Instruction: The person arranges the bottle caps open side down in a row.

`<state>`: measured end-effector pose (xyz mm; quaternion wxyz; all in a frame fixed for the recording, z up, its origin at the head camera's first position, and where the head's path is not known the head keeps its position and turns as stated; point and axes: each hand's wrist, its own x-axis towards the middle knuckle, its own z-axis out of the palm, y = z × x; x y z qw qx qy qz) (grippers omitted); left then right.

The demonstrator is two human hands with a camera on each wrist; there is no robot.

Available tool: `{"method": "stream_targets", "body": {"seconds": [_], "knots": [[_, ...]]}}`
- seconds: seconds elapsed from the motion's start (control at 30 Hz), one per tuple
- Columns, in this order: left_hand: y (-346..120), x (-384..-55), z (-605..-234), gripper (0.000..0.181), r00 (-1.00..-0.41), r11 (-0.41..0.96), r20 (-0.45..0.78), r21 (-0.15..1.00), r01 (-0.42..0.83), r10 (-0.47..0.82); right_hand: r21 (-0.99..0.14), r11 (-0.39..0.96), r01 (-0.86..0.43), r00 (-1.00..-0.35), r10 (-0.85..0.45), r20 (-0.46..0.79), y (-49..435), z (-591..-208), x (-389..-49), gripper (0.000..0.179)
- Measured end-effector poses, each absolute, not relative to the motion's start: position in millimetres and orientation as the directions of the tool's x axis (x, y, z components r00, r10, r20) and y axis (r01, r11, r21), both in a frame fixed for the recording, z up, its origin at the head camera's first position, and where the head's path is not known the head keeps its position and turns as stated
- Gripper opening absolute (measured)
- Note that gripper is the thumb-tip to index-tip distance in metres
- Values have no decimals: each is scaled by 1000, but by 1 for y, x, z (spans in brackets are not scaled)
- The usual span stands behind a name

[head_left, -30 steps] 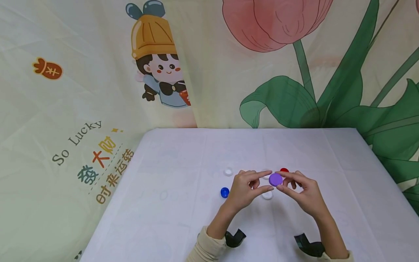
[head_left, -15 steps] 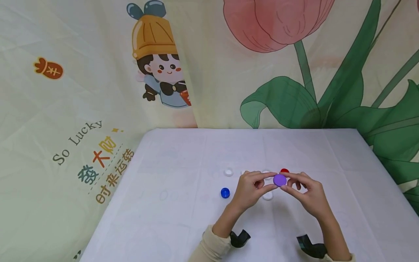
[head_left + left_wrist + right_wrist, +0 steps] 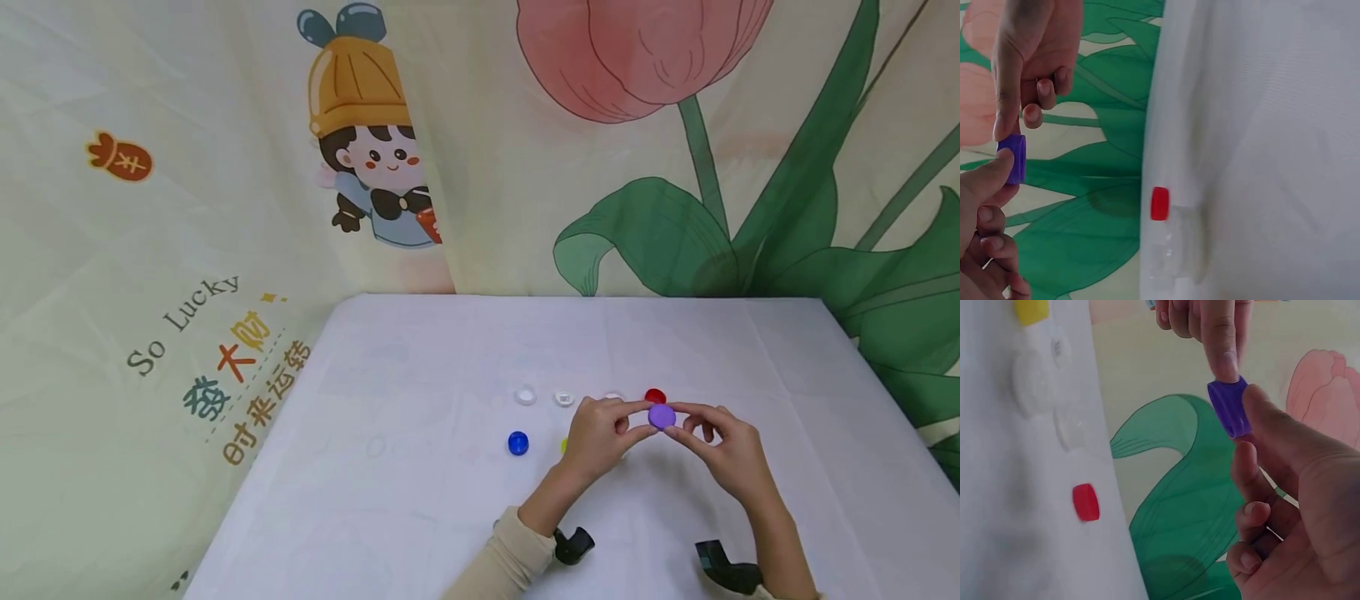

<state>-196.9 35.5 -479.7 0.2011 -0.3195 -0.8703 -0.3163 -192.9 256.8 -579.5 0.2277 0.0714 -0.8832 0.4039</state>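
A purple bottle cap (image 3: pixel 662 417) is held up over the table between my two hands, its flat top toward the head camera. My left hand (image 3: pixel 598 437) pinches its left side between thumb and forefinger. From the other side my right hand (image 3: pixel 729 450) pinches it the same way, the other fingers curled in. In both wrist views the purple cap (image 3: pixel 1012 159) shows side-on, and the right wrist view shows its ribbed, hollow side (image 3: pixel 1230 407). Just behind it a red cap (image 3: pixel 655 397) lies on the table.
On the white-covered table (image 3: pixel 420 358) lie a blue cap (image 3: pixel 518 443), a clear white cap (image 3: pixel 526 394) and a small white cap (image 3: pixel 563 399). A yellow cap (image 3: pixel 1032 310) is mostly hidden by my left hand in the head view. A printed cloth hangs behind.
Both hands have shifted right together with the purple cap between them. The small white cap and part of the yellow one now show from behind my left hand.
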Motion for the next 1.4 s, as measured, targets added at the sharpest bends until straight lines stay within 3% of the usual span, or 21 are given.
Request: {"method": "stream_targets", "body": {"seconds": [0.13, 0.37, 0.53, 0.73, 1.17, 1.4], "knots": [[44, -199, -492, 35, -739, 654, 492, 375, 657, 460, -671, 705, -230, -922, 63, 383, 257, -578, -186, 35], [57, -202, -510, 31, -752, 725, 417, 262, 637, 511, -713, 695, -94, -985, 39, 169, 236, -518, -160, 38], [63, -202, -517, 26, -775, 768, 345, 194, 610, 529, -702, 711, -44, -998, 2, 64, 236, -517, -159, 37], [68, -202, -522, 26, -802, 794, 274, 168, 584, 531, -701, 713, -19, -999, 5, 33, 239, -529, -162, 34], [66, -197, -520, 26, -799, 788, 235, 165, 594, 553, -691, 723, 7, -1000, -7, -17, 235, -531, -158, 37], [64, -197, -513, 37, -824, 814, 182, 148, 562, 536, -681, 732, 18, -1000, -2, -29, 235, -527, -158, 42]]}}
